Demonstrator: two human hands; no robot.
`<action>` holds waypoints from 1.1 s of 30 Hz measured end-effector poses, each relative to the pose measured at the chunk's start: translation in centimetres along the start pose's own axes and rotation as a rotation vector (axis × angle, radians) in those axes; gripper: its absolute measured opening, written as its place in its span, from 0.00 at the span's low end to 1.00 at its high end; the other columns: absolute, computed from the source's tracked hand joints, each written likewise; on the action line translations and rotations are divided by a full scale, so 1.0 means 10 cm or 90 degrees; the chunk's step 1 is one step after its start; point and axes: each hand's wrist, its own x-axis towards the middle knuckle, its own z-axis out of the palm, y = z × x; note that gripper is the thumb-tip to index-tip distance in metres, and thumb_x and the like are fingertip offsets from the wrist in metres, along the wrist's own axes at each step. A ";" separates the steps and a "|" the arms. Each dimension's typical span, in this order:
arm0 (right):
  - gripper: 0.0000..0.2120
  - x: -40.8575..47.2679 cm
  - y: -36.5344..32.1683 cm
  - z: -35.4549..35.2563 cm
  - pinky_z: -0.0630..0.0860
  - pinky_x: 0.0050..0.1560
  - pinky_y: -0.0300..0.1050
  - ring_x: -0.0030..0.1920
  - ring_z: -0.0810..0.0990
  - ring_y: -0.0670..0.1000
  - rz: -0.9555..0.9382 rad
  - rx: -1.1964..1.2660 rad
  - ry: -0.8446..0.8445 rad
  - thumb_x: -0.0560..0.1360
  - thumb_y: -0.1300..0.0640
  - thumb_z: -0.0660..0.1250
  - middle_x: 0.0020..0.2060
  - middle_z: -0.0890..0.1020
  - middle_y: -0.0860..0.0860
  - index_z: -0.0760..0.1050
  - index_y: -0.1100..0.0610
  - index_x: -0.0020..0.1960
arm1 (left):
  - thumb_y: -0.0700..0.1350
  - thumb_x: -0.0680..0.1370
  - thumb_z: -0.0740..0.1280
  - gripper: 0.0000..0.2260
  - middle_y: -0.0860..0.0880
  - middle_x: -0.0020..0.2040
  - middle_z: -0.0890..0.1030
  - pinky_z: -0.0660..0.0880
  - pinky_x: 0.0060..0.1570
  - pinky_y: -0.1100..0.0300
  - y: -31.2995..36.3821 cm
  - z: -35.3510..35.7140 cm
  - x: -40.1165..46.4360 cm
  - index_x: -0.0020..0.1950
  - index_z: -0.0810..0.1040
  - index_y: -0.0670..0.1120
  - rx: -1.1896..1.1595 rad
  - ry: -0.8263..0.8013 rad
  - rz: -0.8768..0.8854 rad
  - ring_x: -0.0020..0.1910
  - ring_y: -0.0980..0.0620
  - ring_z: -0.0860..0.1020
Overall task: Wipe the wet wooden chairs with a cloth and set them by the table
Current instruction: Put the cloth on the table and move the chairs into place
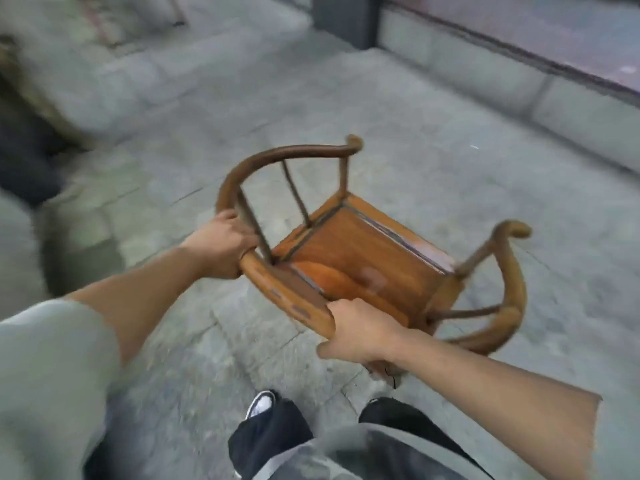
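Dark trousers (273, 441) nearest; both hands, left (221, 242) and right (360, 332), gripping wooden chair (360, 251) above grey stone paving (346, 98)

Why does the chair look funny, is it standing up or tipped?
Tipped. The chair slants, its seat facing the camera, gripped by the left hand and right hand. Its legs are hidden.

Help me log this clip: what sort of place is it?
Probably an outdoor paved yard or walkway beside a building. The ground is grey stone paving, a raised stone kerb runs along the right, and a dark pillar stands behind it. Both hands carry a wooden chair across it.
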 end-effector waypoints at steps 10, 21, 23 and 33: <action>0.15 -0.15 -0.48 0.08 0.70 0.31 0.40 0.35 0.77 0.44 0.219 -0.059 0.137 0.70 0.35 0.71 0.37 0.80 0.43 0.77 0.47 0.40 | 0.63 0.62 0.56 0.13 0.52 0.36 0.78 0.76 0.38 0.56 -0.33 0.03 0.24 0.39 0.69 0.57 0.099 -0.158 0.234 0.37 0.46 0.80; 0.12 -0.65 -0.78 0.70 0.74 0.35 0.43 0.35 0.79 0.48 0.283 -0.006 0.159 0.71 0.39 0.67 0.36 0.79 0.44 0.76 0.48 0.40 | 0.51 0.68 0.65 0.09 0.52 0.34 0.81 0.78 0.32 0.57 -0.19 0.24 -0.05 0.45 0.76 0.50 0.096 -0.048 0.432 0.30 0.48 0.80; 0.12 -0.70 -0.86 0.77 0.75 0.36 0.44 0.37 0.81 0.49 0.300 0.024 0.170 0.71 0.40 0.67 0.37 0.81 0.44 0.77 0.48 0.42 | 0.53 0.70 0.61 0.11 0.53 0.39 0.82 0.76 0.37 0.58 -0.18 0.19 -0.03 0.49 0.75 0.52 0.132 -0.056 0.451 0.36 0.49 0.81; 0.13 -0.39 -0.96 0.63 0.75 0.34 0.41 0.34 0.79 0.44 0.433 0.126 0.256 0.69 0.37 0.65 0.34 0.79 0.43 0.75 0.46 0.42 | 0.49 0.63 0.70 0.06 0.53 0.27 0.77 0.64 0.24 0.65 -0.36 0.06 1.00 0.36 0.76 0.49 0.104 0.092 0.689 0.20 0.49 0.74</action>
